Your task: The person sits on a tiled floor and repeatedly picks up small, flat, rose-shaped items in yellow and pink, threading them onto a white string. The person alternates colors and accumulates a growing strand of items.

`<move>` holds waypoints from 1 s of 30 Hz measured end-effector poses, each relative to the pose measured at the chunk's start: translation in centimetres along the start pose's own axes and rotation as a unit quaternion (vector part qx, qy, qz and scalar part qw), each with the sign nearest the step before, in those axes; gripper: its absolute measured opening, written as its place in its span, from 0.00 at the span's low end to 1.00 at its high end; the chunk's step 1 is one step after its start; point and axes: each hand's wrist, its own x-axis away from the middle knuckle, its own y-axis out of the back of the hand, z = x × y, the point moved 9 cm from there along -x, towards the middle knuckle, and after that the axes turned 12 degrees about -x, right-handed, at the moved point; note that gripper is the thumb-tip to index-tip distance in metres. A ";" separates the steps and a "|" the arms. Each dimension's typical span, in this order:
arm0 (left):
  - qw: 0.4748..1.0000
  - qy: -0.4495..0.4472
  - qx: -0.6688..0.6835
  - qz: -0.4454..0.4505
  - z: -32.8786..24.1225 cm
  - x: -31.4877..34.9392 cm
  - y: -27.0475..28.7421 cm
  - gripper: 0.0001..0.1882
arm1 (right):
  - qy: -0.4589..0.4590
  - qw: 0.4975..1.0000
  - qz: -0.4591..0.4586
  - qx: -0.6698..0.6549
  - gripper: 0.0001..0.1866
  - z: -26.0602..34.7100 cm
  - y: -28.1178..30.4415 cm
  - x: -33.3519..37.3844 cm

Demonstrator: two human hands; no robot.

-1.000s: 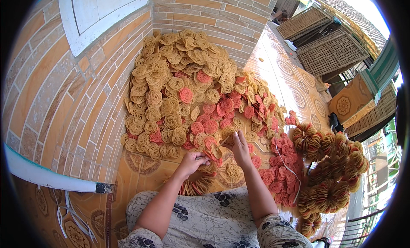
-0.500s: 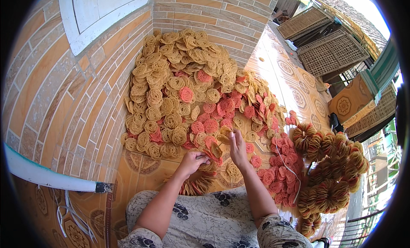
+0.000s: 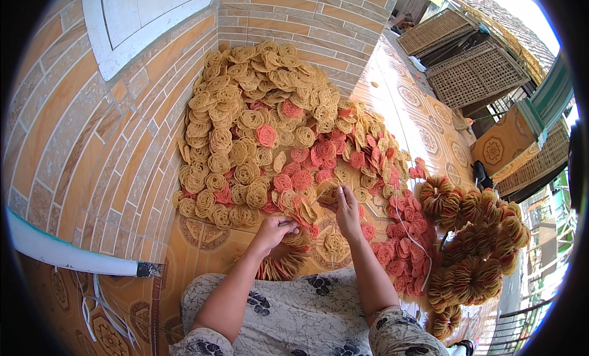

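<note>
My right hand [image 3: 348, 214] is closed, fingers and thumb pinching a thin tan lacy disc [image 3: 327, 191]. To its left, my left hand [image 3: 274, 231] is closed in a pinch beside a few pink and tan discs [image 3: 305, 211] that stick out past its fingertips. Whether a string runs through them is too small to tell. Just below my left hand, a ring-shaped bundle of tan and reddish discs [image 3: 285, 262] stands on edge near my lap. Beyond both hands spreads a big heap of tan discs [image 3: 245, 117], with pink discs [image 3: 323, 152] mixed in.
More pink discs [image 3: 402, 248] lie at the right, crossed by a white cord [image 3: 412, 236]. Beside them are several tied bundles of discs [image 3: 469, 279]. A brick-patterned wall [image 3: 123, 153] rises at the left. Woven racks [image 3: 478, 74] lean at the far right.
My right hand has shifted slightly right and down, turning the tan disc away from the discs at my left hand. My left hand stays almost in place.
</note>
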 end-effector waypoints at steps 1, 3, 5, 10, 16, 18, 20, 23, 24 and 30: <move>1.000 0.003 -0.001 0.002 0.0 0.0 0.0 0.09 | 0.005 1.000 -0.003 0.013 0.13 0.1 0.0 0.0; 1.000 0.010 -0.003 0.007 0.1 0.0 0.0 0.09 | 0.002 1.000 -0.008 0.012 0.13 0.1 0.2 0.0; 1.000 0.014 -0.009 0.007 0.2 0.0 0.1 0.09 | 0.006 1.000 -0.010 0.026 0.13 0.2 0.3 -0.1; 1.000 -0.001 -0.001 0.009 -0.5 0.2 0.0 0.10 | 0.005 1.000 -0.005 0.029 0.13 0.3 -0.2 0.0; 0.999 0.051 0.013 0.005 0.1 0.5 0.1 0.09 | -0.001 0.995 0.071 0.070 0.18 0.4 -0.5 0.0; 0.999 0.025 0.027 0.003 0.0 0.2 0.0 0.09 | -0.024 0.994 0.091 0.053 0.20 0.3 0.8 -0.8; 0.998 0.025 0.049 0.007 0.6 0.0 -0.1 0.09 | 0.010 0.965 0.008 0.262 0.19 0.4 4.1 -1.5; 1.000 -0.016 -0.004 0.015 0.4 -0.4 -0.3 0.09 | 0.153 0.710 -0.005 0.687 0.17 0.8 4.7 -0.4; 0.999 -0.020 -0.034 0.017 0.5 -0.4 -0.2 0.09 | 0.172 0.733 -0.005 0.658 0.16 0.8 5.0 -0.4; 0.995 -0.031 -0.095 0.008 0.0 -0.2 -0.2 0.09 | -0.032 0.935 -0.098 0.338 0.12 1.0 7.4 -0.9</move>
